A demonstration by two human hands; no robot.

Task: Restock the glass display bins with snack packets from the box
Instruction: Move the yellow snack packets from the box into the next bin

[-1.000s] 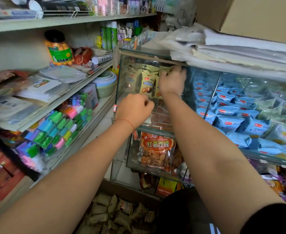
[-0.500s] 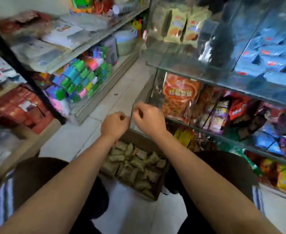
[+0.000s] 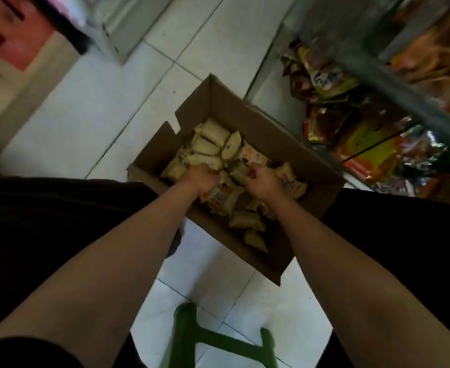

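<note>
Two hands are down in the open brown cardboard box (image 3: 247, 112) on the pale tiled floor (image 3: 85, 123). The left hand (image 3: 201, 177) has its fingers curled down into the heap of small yellow-beige snack packets (image 3: 213, 140) and appears to be closing on one or more of them, though the fingers themselves are buried and I cannot tell how many it has. The right hand (image 3: 265, 180) is curled too, knuckles up, sitting just beside the left over the middle of the heap; whether it already pinches a packet or is only closing is not clear from this angle.

Packets fill most of the box, loosely piled, thickest at the far end and thinning toward the near corner. The box stands between the person's dark-clothed knees, with a green stool frame (image 3: 218, 341) on the floor nearer the viewer. To the right, the lower glass display bins (image 3: 351, 134) hold orange, yellow and foil-wrapped snack bags, touching or nearly touching the box's far right side.

As a judgement, this is the gathering step: a fresh handful is being collected from the box. The next move calls for a firm grasp on a bunch of the slippery packets, lifting them clear of the box walls, then carrying them up to whichever bin takes this kind, which is out of view here.
</note>
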